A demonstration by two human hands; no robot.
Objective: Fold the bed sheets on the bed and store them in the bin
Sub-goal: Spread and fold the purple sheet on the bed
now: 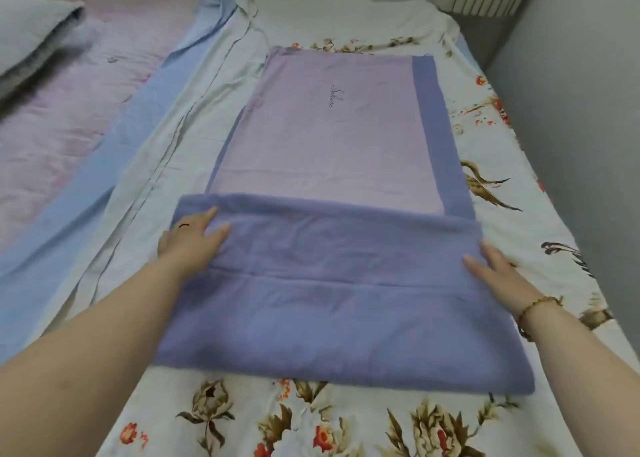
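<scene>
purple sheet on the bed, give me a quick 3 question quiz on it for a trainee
1. True or false: the left hand and right hand both rest with straight fingers on the purple sheet.
2. What lies directly under the purple sheet? A) a floral sheet B) a bare wooden floor C) a plastic bin
3. Which wrist wears the beaded bracelet?

Key: 1 true; 2 A; 3 the right wrist.
</scene>
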